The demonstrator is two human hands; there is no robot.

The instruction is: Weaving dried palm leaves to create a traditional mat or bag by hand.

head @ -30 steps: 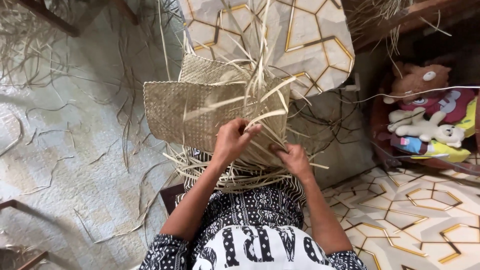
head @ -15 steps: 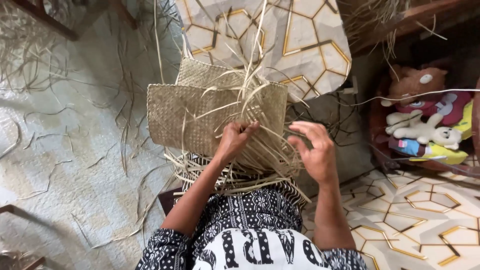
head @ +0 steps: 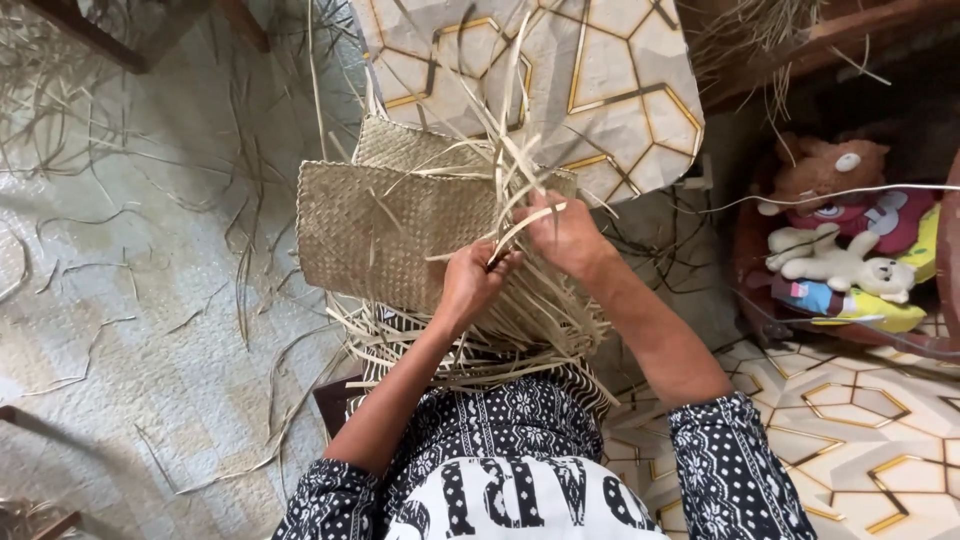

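Underfoot, straw strips [head: 110, 260] litter the pale patterned floor [head: 130, 360].

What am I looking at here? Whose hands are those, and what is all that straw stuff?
The picture comes from a small camera worn on a person's head, so you look down just as they do. There is no machine here, only two bare hands.

The left hand presses on a half-made woven mat, a flat tan sheet made of thin dried strips crossed over and under each other. The right hand pinches some loose strips that stick up from the unfinished edge. More loose strips hang over the person's lap.

Around them, stray bits of straw lie on the pale floor covering. On the right, stuffed toys sit in a pile: a brown bear and a white one.
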